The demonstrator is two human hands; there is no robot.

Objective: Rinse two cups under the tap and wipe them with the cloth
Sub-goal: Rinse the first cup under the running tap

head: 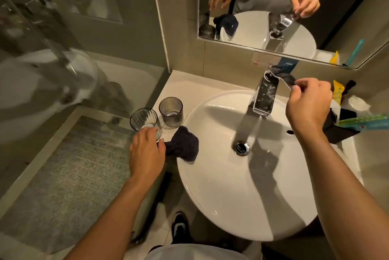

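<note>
Two ribbed glass cups stand on the counter left of the white basin [210, 196]. The nearer cup [143, 119] is clear and the farther cup [171, 112] is smoky grey. My left hand [146, 152] rests over the base of the nearer cup, fingers curled round it. A dark cloth [183, 144] lies bunched on the basin's left rim, touching my left thumb. My right hand [308, 103] pinches the end of the chrome tap's lever [283, 77]. Water runs from the tap spout [263, 97] into the basin toward the drain [241, 148].
A mirror [273, 6] hangs above the tap. Toiletries, a yellow packet [337, 91] and a teal toothbrush pack [364, 120] crowd the counter right of the basin. A glass shower screen [52, 59] stands to the left. My shoe [179, 228] shows below the basin.
</note>
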